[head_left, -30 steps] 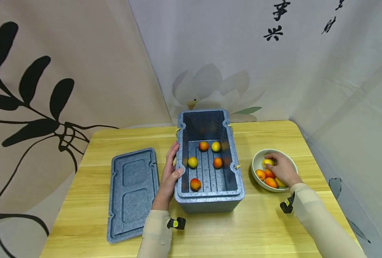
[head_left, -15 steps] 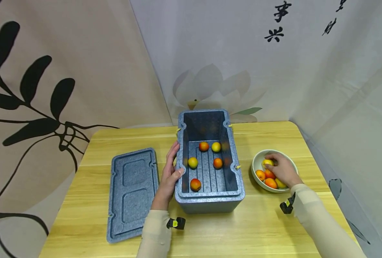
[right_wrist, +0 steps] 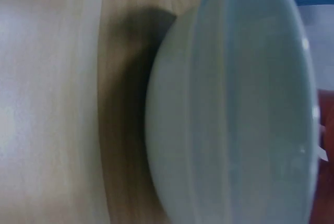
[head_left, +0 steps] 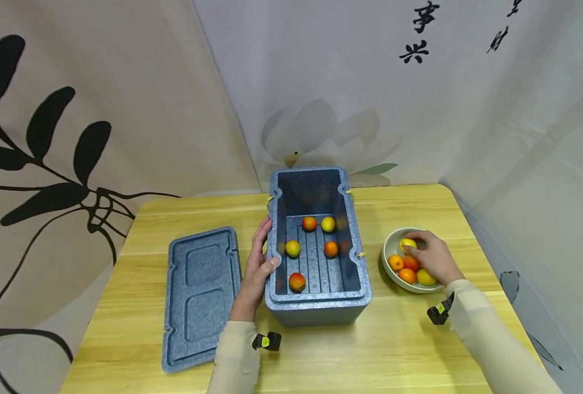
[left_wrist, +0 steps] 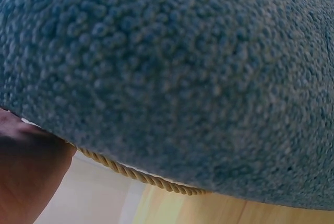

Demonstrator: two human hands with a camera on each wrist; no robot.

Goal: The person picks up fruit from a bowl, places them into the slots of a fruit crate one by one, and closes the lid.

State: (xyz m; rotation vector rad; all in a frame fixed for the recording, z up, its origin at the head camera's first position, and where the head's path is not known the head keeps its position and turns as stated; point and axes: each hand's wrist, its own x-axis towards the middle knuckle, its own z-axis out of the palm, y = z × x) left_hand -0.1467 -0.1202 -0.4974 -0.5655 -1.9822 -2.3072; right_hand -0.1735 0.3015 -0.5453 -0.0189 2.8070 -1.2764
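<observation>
Here the right hand (head_left: 431, 257) reaches into the pale round ceramic bowl (head_left: 391, 241), fingers curled round a small yellow fruit (head_left: 408, 243) that lies among orange ones. Left of it stands the open grey-blue foam box (head_left: 316, 298), five fruits on its ribbed floor. The left hand (head_left: 256, 262) lies flat on the box's left wall, thumb hooked over the rim. Beyond it, the grey-blue foam lid (head_left: 200, 295) lies on the wooden desk (head_left: 395, 350). Judging by this, a pick is under way; next comes a lift clear of the bowl, then across over the box wall.
</observation>
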